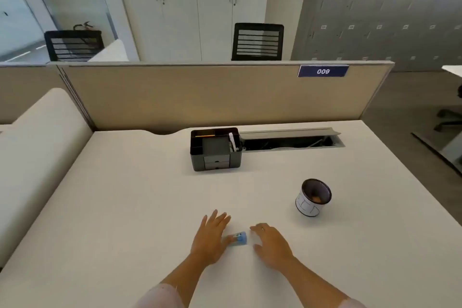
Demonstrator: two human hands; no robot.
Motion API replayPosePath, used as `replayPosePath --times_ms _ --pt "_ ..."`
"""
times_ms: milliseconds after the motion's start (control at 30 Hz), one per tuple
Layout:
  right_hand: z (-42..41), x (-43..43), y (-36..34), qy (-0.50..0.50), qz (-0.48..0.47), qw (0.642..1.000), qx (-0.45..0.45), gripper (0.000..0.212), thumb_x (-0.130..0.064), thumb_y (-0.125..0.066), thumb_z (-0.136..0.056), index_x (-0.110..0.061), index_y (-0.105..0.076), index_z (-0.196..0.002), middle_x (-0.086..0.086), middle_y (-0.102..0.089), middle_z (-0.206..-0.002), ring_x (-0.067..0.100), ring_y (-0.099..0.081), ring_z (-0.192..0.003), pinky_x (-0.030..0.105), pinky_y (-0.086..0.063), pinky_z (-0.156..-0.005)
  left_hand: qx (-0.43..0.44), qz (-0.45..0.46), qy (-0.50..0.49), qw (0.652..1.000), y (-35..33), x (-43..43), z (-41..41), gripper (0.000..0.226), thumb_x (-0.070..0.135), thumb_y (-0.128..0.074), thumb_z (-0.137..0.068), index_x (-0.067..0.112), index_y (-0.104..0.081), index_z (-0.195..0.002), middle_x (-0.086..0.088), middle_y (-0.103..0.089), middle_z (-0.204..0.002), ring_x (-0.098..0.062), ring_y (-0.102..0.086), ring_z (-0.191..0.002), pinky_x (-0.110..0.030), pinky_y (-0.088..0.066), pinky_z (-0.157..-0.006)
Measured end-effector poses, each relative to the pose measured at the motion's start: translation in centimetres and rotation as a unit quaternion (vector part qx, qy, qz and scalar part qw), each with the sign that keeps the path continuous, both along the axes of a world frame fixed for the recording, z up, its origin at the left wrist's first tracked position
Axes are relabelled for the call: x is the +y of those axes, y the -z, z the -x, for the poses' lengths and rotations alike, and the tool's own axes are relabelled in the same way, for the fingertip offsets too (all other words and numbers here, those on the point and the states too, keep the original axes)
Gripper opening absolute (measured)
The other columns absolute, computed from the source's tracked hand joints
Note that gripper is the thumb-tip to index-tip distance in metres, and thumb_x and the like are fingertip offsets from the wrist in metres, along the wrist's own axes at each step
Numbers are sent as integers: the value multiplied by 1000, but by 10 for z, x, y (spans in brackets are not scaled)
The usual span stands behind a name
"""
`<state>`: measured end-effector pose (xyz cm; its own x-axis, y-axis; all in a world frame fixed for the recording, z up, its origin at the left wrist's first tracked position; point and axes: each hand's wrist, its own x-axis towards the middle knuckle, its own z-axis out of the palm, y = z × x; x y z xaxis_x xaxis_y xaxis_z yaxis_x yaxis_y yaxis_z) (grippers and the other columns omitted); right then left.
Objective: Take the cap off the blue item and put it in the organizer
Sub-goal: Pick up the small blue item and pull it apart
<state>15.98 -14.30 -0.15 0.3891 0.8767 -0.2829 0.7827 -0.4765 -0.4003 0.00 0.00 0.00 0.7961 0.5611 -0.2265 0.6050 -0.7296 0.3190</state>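
A small blue item (239, 239) lies on its side on the white desk near the front, its round blue end facing me. My left hand (211, 239) lies flat just left of it, fingers spread, the thumb touching the item's left end. My right hand (271, 242) hovers open a short way to the right, not touching it. The black desk organizer (215, 149) stands at the back of the desk, with open compartments on top and two small drawers in front.
A round mesh pen cup (313, 197) with a white label leans on the desk to the right. An open cable tray (290, 141) runs behind the organizer. A beige partition (200, 97) closes the far edge; a low white divider (37, 145) stands left.
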Motion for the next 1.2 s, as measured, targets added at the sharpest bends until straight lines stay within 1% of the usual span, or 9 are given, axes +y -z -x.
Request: replayPosePath --times_ms 67,200,333,433,600,767,900,1067,1200 --pt "4 2 2 15 -8 1000 25 51 -25 -52 -94 -25 -40 -143 -6 -39 -149 18 -42 -130 27 -37 -108 -1 0 2 1000 7 -3 0 62 55 -26 -98 25 -22 -152 6 -19 -162 -16 -4 -151 -37 1 -123" --pt "14 8 3 28 -18 999 38 50 -25 -55 -92 -25 -43 -141 -5 -45 -144 19 -46 -125 27 -38 -106 -5 0 5 1000 12 -10 -4 51 47 -45 -95 25 -43 -142 5 -37 -153 -18 -18 -147 -38 -6 -123" --pt "19 11 5 26 -21 999 36 49 -29 -56 -93 -25 -44 -140 -5 -49 -141 19 -49 -124 29 -38 -106 -30 -11 -1 999 9 -8 -8 30 42 -56 -90 27 -65 -114 7 -61 -121 -15 -46 -121 -32 -26 -113" --pt "21 12 6 38 -25 998 42 41 -29 -56 -92 -24 -50 -133 -4 -55 -134 21 -52 -118 32 -42 -101 -48 3 -17 999 6 -6 -9 26 37 -60 -88 27 -66 -111 5 -66 -110 -16 -48 -112 -27 -32 -102" --pt "18 16 -4 95 -70 980 158 24 -27 -55 -94 -24 -56 -118 -4 -62 -119 17 -58 -103 33 -48 -91 -135 31 -49 989 -1 -6 -9 21 28 -61 -89 27 -66 -110 8 -68 -105 -15 -50 -106 -23 -40 -86" --pt "16 31 -29 133 -151 943 264 18 -44 -51 -95 -31 -53 -108 -7 -67 -102 10 -63 -84 34 -52 -83 -243 40 -87 965 -24 -4 -12 21 32 -62 -90 27 -65 -110 11 -68 -102 -10 -56 -97 -20 -43 -80" --pt "14 43 -48 157 -246 920 262 17 -50 -46 -95 -34 -52 -92 -5 -70 -83 10 -64 -75 37 -53 -73 -308 55 -112 943 -45 -7 -18 19 33 -52 -96 27 -63 -111 13 -67 -103 -6 -59 -92 -20 -46 -78" --pt "9 58 -73 134 -301 919 218 46 -67 -42 -88 -23 -50 -77 -9 -50 -58 5 -39 -52 25 -34 -52 -339 42 -131 931 -67 -8 -24 23 29 -38 -101 24 -60 -108 8 -66 -98 -10 -58 -85 -29 -51 -73" --pt "5 68 -91 136 -328 923 150 44 -60 -41 -89 -27 -51 -62 -11 -50 -51 7 -40 -48 23 -32 -48 -354 45 -135 924 -80 -12 -26 30 33 -30 -103 24 -59 -100 9 -62 -87 -11 -56 -79 -27 -47 -68"
